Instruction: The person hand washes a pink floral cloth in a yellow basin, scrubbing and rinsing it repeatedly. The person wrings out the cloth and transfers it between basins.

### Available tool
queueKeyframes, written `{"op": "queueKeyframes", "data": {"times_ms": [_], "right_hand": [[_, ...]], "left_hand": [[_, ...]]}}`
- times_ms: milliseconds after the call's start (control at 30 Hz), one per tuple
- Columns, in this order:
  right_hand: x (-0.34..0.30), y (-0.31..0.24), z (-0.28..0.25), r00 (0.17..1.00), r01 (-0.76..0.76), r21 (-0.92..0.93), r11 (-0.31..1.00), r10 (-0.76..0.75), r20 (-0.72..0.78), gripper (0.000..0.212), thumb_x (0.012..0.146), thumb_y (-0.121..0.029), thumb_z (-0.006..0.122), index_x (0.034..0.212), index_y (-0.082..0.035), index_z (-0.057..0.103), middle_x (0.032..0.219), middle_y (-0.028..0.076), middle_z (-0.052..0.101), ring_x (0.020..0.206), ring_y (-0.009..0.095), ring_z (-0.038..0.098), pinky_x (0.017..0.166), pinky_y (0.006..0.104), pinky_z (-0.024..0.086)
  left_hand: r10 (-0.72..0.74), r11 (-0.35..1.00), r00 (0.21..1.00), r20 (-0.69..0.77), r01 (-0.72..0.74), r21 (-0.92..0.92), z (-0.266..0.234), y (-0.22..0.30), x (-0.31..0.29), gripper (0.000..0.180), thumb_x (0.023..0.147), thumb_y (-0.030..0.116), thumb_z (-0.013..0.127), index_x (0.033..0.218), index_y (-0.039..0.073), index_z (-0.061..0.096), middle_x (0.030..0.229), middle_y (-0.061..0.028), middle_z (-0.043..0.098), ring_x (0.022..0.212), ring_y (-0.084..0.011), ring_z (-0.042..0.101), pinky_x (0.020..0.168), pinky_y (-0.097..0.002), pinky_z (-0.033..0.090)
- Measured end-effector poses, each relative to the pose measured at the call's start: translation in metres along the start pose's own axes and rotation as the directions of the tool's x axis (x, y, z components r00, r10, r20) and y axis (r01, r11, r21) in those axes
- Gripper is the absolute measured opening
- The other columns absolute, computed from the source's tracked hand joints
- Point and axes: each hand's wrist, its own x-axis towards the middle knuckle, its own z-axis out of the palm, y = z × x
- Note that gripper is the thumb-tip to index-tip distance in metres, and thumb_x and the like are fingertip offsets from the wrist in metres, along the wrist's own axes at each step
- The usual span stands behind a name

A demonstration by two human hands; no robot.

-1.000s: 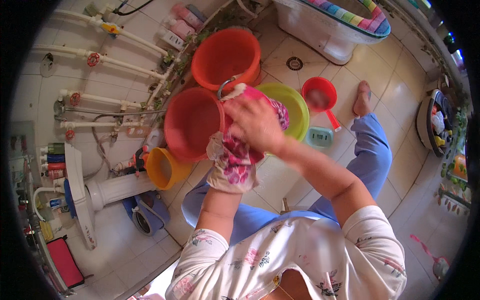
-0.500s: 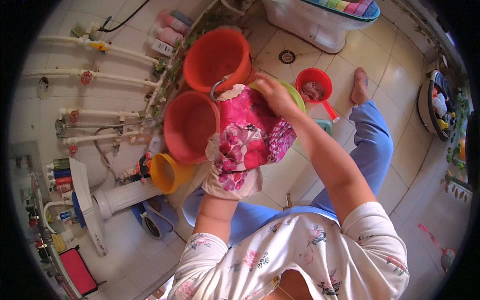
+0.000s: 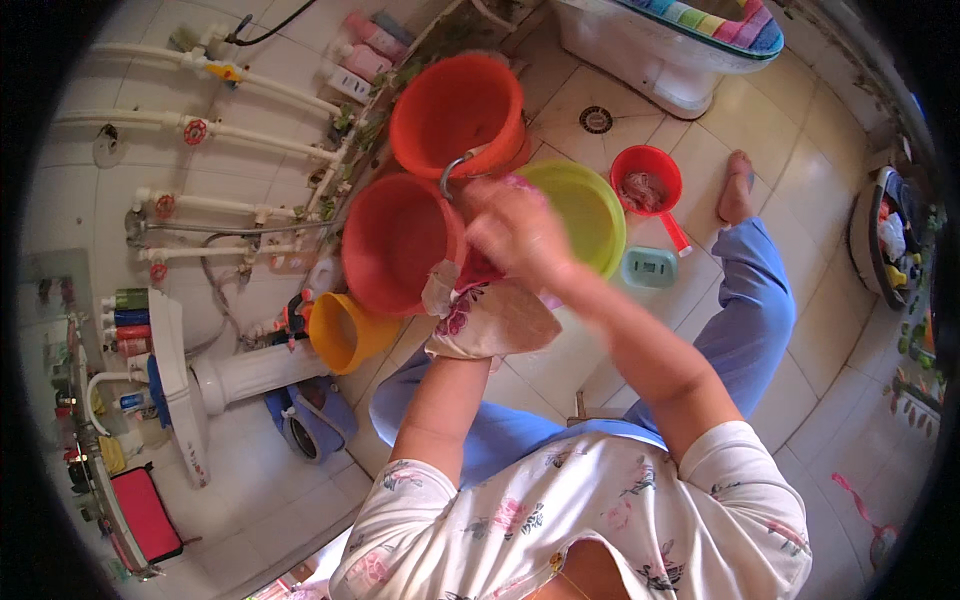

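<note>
My right hand (image 3: pixel 520 232), blurred, is closed on the floral cloth (image 3: pixel 490 318), which hangs below it over my left hand (image 3: pixel 470 330); left grip hidden, can't tell. Cloth sits btwn red bucket (image 3: pixel 395 245) & green basin (image 3: pixel 590 215).

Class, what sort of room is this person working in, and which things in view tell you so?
Most likely a home bathroom or washroom: a toilet on the tiled floor, a floor drain, a pedestal basin, wall pipes with taps, and plastic buckets.
</note>
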Motion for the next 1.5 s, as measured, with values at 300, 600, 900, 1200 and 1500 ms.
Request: {"op": "queueKeyframes", "data": {"times_ms": [300, 600, 900, 1200, 1500], "right_hand": [[0.008, -0.012, -0.013, 0.911, 0.045, -0.407, 0.912, 0.130, 0.392, 0.032, 0.081, -0.041, 0.058, 0.109, -0.025, 0.061, 0.102, 0.009, 0.060, 0.094, 0.032, 0.056, 0.076, 0.0459, 0.047], [-0.012, 0.109, -0.048, 0.707, -0.705, 0.308, 0.639, 0.600, 0.375, 0.046, 0.093, -0.045, 0.046, 0.125, -0.013, 0.051, 0.100, 0.008, 0.059, 0.080, 0.021, 0.057, 0.069, 0.0359, 0.049], [-0.092, 0.106, -0.098, 0.547, -0.425, 0.905, -0.018, 0.792, 0.272, 0.049, 0.095, -0.049, 0.041, 0.130, -0.016, 0.046, 0.103, 0.010, 0.060, 0.079, 0.019, 0.061, 0.064, 0.0320, 0.052], [-0.034, -0.017, -0.035, 0.995, -0.005, -0.291, 0.957, 0.032, 0.089, 0.044, 0.075, -0.028, 0.067, 0.118, -0.018, 0.057, 0.101, 0.013, 0.056, 0.097, 0.032, 0.052, 0.086, 0.0425, 0.044], [-0.046, -0.002, -0.047, 0.987, -0.131, -0.397, 0.909, 0.158, 0.037, 0.028, 0.079, -0.028, 0.060, 0.106, -0.021, 0.061, 0.100, 0.008, 0.055, 0.097, 0.030, 0.053, 0.076, 0.0439, 0.045]], "left_hand": [[0.002, 0.999, 1.000, 0.001, -0.002, -0.033, 0.008, -0.007, 0.006, 0.029, 0.091, 0.026, 0.040, 0.111, 0.009, 0.051, 0.111, -0.0085, 0.054, 0.104, -0.0195, 0.052, 0.089, -0.0324, 0.043], [-0.037, 0.999, 0.999, 0.008, 0.037, 0.022, 0.013, -0.001, -0.020, 0.028, 0.090, 0.024, 0.041, 0.111, 0.009, 0.052, 0.111, -0.0087, 0.055, 0.104, -0.0192, 0.053, 0.087, -0.0317, 0.045], [-0.051, 0.999, 0.998, 0.032, 0.051, 0.019, 0.015, 0.007, -0.015, 0.027, 0.090, 0.023, 0.042, 0.111, 0.009, 0.052, 0.110, -0.0088, 0.056, 0.103, -0.0189, 0.053, 0.086, -0.0311, 0.046], [-0.009, 0.939, 0.999, -0.034, -0.003, -0.345, 0.038, -0.032, 0.018, 0.026, 0.088, 0.019, 0.045, 0.110, 0.008, 0.053, 0.108, -0.0092, 0.057, 0.099, -0.0193, 0.055, 0.083, -0.0306, 0.047], [-0.110, 0.954, 0.983, 0.146, 0.146, -0.261, 0.045, -0.023, 0.006, 0.019, 0.087, 0.020, 0.051, 0.100, 0.007, 0.058, 0.105, -0.0039, 0.059, 0.097, -0.0151, 0.057, 0.084, -0.0334, 0.048]]}}
